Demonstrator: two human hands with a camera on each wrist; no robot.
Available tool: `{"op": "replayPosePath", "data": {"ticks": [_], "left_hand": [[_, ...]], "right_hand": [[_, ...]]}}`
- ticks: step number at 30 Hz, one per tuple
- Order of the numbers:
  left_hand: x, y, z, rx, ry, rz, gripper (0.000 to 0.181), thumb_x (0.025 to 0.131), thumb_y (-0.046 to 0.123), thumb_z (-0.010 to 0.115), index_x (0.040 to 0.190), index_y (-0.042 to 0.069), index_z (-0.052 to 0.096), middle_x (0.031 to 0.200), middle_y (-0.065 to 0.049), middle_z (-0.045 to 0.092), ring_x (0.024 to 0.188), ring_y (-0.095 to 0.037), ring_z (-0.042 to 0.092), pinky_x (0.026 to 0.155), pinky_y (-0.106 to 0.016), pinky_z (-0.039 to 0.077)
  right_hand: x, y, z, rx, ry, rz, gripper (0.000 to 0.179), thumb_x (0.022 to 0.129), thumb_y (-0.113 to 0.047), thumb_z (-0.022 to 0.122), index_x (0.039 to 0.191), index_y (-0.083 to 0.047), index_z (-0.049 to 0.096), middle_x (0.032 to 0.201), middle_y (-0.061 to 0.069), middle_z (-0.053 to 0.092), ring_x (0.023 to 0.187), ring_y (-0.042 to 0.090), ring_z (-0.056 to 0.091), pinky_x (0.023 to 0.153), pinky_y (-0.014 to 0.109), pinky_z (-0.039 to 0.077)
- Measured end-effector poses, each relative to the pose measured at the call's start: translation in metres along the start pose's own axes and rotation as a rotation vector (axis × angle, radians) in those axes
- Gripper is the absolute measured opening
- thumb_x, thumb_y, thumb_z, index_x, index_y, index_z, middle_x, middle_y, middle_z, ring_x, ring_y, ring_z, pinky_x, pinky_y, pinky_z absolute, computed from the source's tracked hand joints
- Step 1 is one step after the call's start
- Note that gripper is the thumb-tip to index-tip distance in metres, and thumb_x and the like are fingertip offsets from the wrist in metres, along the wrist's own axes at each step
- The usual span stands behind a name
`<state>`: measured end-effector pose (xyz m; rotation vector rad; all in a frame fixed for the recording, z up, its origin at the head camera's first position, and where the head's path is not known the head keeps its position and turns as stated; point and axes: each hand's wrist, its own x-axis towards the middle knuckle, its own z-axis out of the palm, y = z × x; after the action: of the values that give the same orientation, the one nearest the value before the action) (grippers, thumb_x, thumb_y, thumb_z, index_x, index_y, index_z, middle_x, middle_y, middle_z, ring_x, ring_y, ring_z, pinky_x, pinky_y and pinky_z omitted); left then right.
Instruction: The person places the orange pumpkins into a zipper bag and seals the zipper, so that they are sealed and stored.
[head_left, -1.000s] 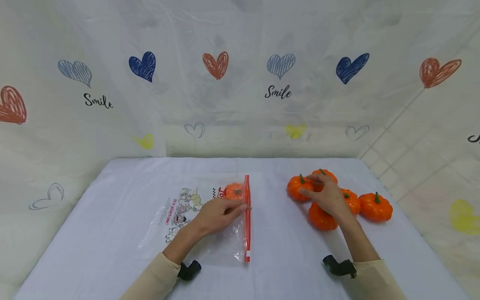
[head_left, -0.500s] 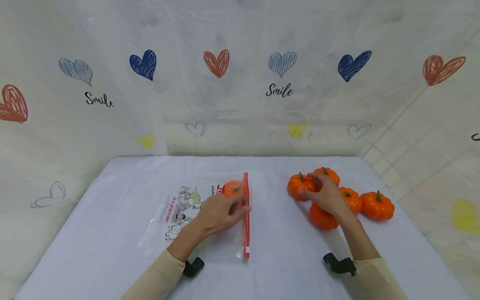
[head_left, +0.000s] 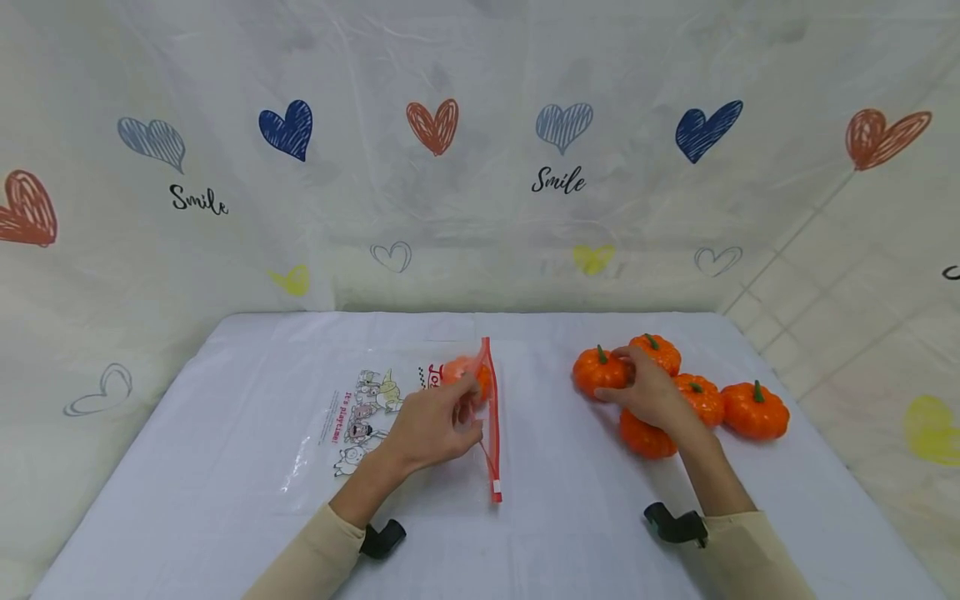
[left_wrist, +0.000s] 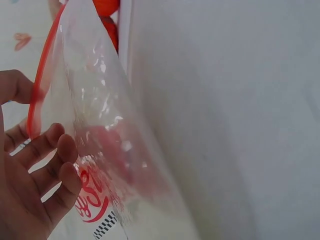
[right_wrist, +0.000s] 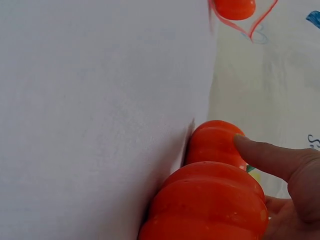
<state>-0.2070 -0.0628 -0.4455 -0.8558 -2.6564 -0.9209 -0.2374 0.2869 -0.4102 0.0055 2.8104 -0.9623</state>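
A clear zip bag (head_left: 367, 417) printed with cartoon animals lies on the white table, its red zip edge (head_left: 494, 442) facing right. My left hand (head_left: 431, 425) pinches that edge between thumb and index finger and holds it raised, parting the mouth; the other fingers are loosely bent in the left wrist view. Inside the bag sits one orange toy pumpkin (head_left: 454, 368). Over on the right, my right hand (head_left: 652, 396) grips the leftmost loose toy pumpkin (head_left: 596, 372), thumb on its near side and fingers at its far side. The right wrist view shows the thumb (right_wrist: 265, 157) against this pumpkin.
Several more toy pumpkins stand close round the right hand: one behind (head_left: 660, 353), one under the wrist (head_left: 647, 437), one beside it (head_left: 701, 400) and one farther right (head_left: 756, 411). A heart-printed curtain (head_left: 480, 217) hangs behind the table's far edge.
My left hand has lifted the bag's zip edge and drawn it slightly left, so the mouth gapes wider. My right fingers have closed in on the leftmost pumpkin, which has shifted barely.
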Motion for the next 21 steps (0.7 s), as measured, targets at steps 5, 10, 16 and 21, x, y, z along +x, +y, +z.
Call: {"op": "replayPosePath", "data": {"ticks": [5, 10, 16, 21], "left_hand": [[-0.001, 0.000, -0.002, -0.048, -0.002, -0.007, 0.030, 0.083, 0.022, 0.071, 0.112, 0.018, 0.064, 0.080, 0.013, 0.059, 0.069, -0.004, 0.052, 0.058, -0.020, 0.046], [-0.003, -0.003, -0.003, -0.082, -0.016, -0.030, 0.030, 0.083, 0.017, 0.071, 0.112, 0.019, 0.063, 0.081, 0.011, 0.059, 0.071, -0.006, 0.053, 0.061, -0.021, 0.047], [-0.004, -0.010, -0.006, -0.119, -0.059, -0.076, 0.032, 0.085, 0.015, 0.072, 0.114, 0.024, 0.063, 0.083, 0.010, 0.059, 0.078, -0.008, 0.055, 0.067, -0.022, 0.049], [-0.004, -0.018, -0.009, -0.109, -0.090, -0.109, 0.033, 0.086, 0.015, 0.072, 0.117, 0.025, 0.064, 0.084, 0.008, 0.058, 0.081, -0.010, 0.055, 0.069, -0.023, 0.049]], "right_hand": [[0.002, -0.002, 0.002, -0.038, 0.010, 0.000, 0.074, 0.093, -0.027, 0.078, 0.151, -0.004, 0.038, 0.146, 0.029, 0.051, 0.129, 0.046, 0.051, 0.109, 0.067, 0.045], [0.004, -0.006, 0.004, -0.092, 0.021, -0.035, 0.073, 0.092, -0.028, 0.079, 0.147, -0.002, 0.039, 0.141, 0.029, 0.054, 0.122, 0.043, 0.056, 0.103, 0.063, 0.050], [0.010, -0.010, 0.006, -0.137, 0.025, -0.023, 0.074, 0.091, -0.032, 0.080, 0.146, -0.004, 0.038, 0.136, 0.028, 0.060, 0.114, 0.039, 0.059, 0.099, 0.061, 0.052], [0.012, -0.014, 0.012, -0.118, 0.037, -0.026, 0.078, 0.091, -0.034, 0.080, 0.150, -0.004, 0.038, 0.142, 0.026, 0.057, 0.117, 0.038, 0.059, 0.098, 0.057, 0.053]]}}
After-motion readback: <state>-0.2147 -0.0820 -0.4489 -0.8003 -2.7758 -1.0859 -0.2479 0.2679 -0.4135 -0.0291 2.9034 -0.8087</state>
